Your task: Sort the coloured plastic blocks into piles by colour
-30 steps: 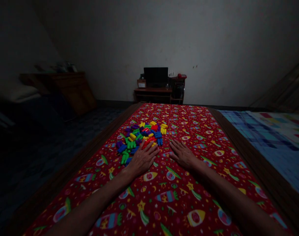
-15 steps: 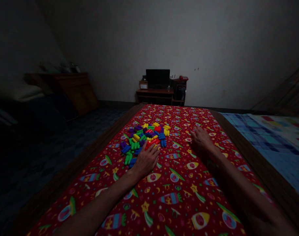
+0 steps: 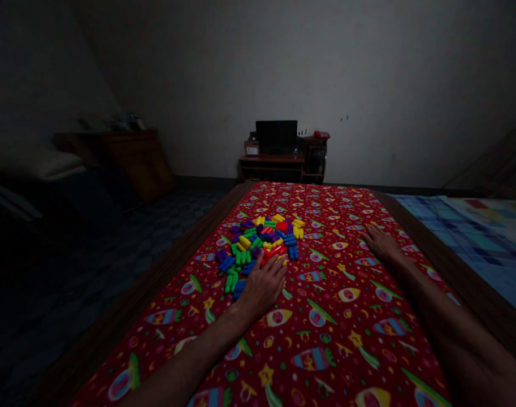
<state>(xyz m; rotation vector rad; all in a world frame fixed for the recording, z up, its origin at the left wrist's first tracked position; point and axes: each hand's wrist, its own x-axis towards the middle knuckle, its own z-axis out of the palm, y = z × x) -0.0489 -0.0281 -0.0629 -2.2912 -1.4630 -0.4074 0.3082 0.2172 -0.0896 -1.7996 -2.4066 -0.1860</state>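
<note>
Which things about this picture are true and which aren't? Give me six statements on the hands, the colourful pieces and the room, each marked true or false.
1. The left hand is nearer than the right hand to the pile of colourful pieces. True.
2. The pile lies on a red cloth. True.
3. The right hand is in the middle of the pile. False: it is apart from the pile, off to the right.
4. The cloth is plain. False: it is covered in a colourful pattern.
5. A dark screen stands on a desk beyond the cloth. True.
6. Every piece in the pile is blue. False: green, yellow, red and purple show too.
</note>
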